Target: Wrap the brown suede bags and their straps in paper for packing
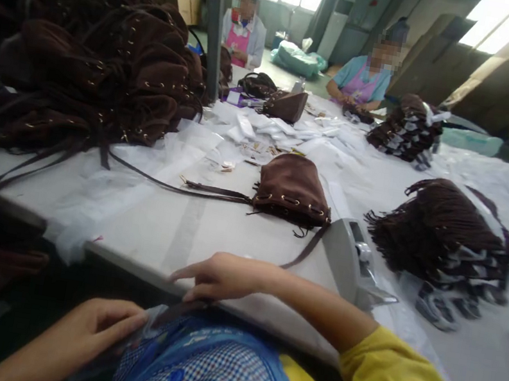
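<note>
My left hand (pixel 108 322) is low at the left of my apron, fingers pinched on a piece of clear plastic (pixel 156 317). Just above the apron at the table edge is my right hand (pixel 227 277), its index finger pointing left and the other fingers curled over a dark strap (pixel 183 310). Part of that strap is hidden behind the hand. In front, a brown drawstring bag (pixel 294 187) with gold eyelets lies on the table, its long strap (pixel 176 189) trailing left.
Brown bags (pixel 144 61) are heaped at the left. Fringed brown pieces (pixel 442 235) are stacked at the right, beside a grey metal device (pixel 353 259). White packets (pixel 265 127) cover the table's middle. Two co-workers (pixel 243 39) are across the table.
</note>
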### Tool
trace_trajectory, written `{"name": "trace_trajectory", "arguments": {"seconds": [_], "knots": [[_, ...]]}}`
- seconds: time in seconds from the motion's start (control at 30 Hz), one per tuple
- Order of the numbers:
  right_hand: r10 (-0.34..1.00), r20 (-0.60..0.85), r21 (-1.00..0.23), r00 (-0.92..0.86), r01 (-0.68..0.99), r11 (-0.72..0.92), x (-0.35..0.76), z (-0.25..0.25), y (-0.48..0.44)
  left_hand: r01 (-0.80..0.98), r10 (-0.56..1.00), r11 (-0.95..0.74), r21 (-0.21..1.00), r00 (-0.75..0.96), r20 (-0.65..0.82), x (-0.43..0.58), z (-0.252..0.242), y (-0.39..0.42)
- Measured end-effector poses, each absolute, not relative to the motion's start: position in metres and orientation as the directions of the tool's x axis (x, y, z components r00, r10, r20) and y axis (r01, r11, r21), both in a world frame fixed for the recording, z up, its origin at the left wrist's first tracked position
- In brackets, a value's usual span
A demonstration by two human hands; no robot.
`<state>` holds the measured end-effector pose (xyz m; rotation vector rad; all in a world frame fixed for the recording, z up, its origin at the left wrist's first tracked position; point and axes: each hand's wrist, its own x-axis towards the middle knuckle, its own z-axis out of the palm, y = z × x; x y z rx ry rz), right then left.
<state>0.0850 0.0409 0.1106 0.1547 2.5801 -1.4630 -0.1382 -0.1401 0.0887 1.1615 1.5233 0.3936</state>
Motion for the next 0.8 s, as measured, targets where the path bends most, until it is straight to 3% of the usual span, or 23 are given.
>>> {"name": "trace_trajectory", "arguments": {"seconds": [0.17,0.4,0.63,0.8], "knots": [[0.103,-0.079,-0.84,-0.992,0.122,0.529,0.072,0.111,0.02,0.321,0.789,0.519,0.793,0.177,-0.588,-0.113,0.092,-0.118],[0.183,-0.224,-0.753,-0.957,0.289,0.591,0.127,0.094,0.042,0.398,0.746,0.562,0.725,0.133,-0.652,-0.132,0.079,-0.122],[0.158,-0.138,-0.743,-0.978,0.208,0.636,0.11,0.095,0.035,0.486,0.814,0.369,0.792,0.241,-0.528,-0.1,0.087,-0.088],[0.277,-0.224,-0.696,-0.934,0.353,0.626,0.138,0.093,0.055,0.536,0.794,0.409,0.739,0.19,-0.577,-0.111,0.083,-0.089]]}}
